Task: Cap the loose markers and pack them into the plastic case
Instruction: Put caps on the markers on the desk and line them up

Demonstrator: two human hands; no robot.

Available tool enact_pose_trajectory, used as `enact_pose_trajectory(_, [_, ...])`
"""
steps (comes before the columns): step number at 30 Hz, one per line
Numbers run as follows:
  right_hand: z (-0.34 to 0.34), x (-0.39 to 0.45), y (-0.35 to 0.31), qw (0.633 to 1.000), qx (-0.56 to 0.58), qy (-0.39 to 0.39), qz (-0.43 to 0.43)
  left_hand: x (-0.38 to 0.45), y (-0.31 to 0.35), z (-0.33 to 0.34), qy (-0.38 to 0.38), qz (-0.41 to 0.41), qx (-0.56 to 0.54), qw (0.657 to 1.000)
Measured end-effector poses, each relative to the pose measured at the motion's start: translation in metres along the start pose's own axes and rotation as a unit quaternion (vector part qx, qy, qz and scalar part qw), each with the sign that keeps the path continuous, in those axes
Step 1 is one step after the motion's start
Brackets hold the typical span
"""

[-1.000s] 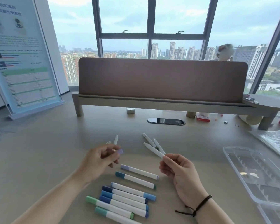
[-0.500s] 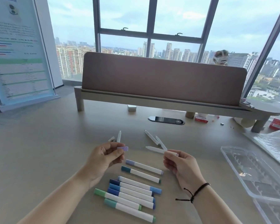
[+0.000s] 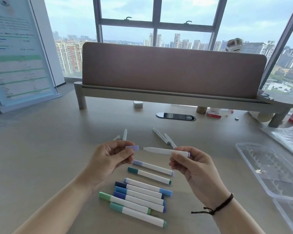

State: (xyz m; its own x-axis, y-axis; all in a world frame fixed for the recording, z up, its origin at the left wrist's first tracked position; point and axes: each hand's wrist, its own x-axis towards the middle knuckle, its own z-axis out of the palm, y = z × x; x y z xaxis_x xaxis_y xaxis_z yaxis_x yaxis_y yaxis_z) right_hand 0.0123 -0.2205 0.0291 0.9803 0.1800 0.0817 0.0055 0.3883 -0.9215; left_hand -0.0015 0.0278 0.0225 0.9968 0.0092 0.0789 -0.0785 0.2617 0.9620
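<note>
My left hand (image 3: 111, 157) pinches a small lilac cap (image 3: 132, 147) between thumb and fingers. My right hand (image 3: 191, 164) pinches the rear end of an uncapped white marker (image 3: 161, 150), which lies level with its tip pointing left at the cap, a short gap between them. Several capped markers (image 3: 139, 195) in blue, green and lilac lie in a row on the desk below my hands. Several uncapped white markers (image 3: 161, 136) lie just beyond my hands. The clear plastic case (image 3: 254, 169) lies open at the right.
A brown divider on a raised shelf (image 3: 172, 93) crosses the back of the desk. A black cable port (image 3: 175, 116), a small white block and red boxes lie under it. Crinkled clear plastic (image 3: 289, 137) is at the far right. A poster stand (image 3: 19, 53) is at the left.
My right hand swung the white marker down from a slant to level, tip toward the cap. My left hand turned the lilac cap to face it. The camera tilted slightly.
</note>
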Motion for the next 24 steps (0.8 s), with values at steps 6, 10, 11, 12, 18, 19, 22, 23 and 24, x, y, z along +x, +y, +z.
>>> enact_pose_trajectory(6, [0.006, -0.002, 0.000, 1.000, -0.016, -0.014, 0.010, -0.003, 0.000, 0.004, -0.021, 0.001, 0.004, 1.000])
enact_pose_trajectory(10, [0.007, -0.003, 0.000, 0.999, -0.018, -0.024, 0.010, -0.005, 0.001, 0.009, -0.034, 0.004, 0.023, 0.999])
enact_pose_trajectory(11, [0.008, -0.003, 0.000, 0.999, -0.017, -0.026, 0.011, -0.006, 0.001, 0.010, -0.038, 0.005, 0.029, 0.999])
enact_pose_trajectory(12, [0.009, -0.004, 0.001, 0.999, -0.015, -0.028, 0.012, -0.007, 0.001, 0.011, -0.038, 0.004, 0.031, 0.999])
enact_pose_trajectory(18, [0.007, -0.005, 0.000, 0.999, 0.000, -0.038, 0.011, -0.009, -0.003, 0.019, -0.031, 0.002, -0.002, 1.000])
enact_pose_trajectory(19, [0.006, -0.005, 0.000, 0.999, 0.002, -0.037, 0.009, -0.009, -0.004, 0.020, -0.030, 0.003, -0.004, 1.000])
enact_pose_trajectory(22, [0.008, -0.007, 0.000, 0.999, -0.002, -0.036, 0.005, -0.009, -0.006, 0.021, -0.028, 0.008, -0.004, 1.000])
enact_pose_trajectory(23, [0.009, -0.007, 0.000, 0.999, -0.005, -0.035, 0.004, -0.008, -0.007, 0.020, -0.027, 0.008, -0.003, 1.000])
enact_pose_trajectory(24, [0.010, -0.008, -0.001, 1.000, -0.008, -0.030, 0.005, -0.007, -0.008, 0.019, -0.028, 0.007, -0.002, 1.000])
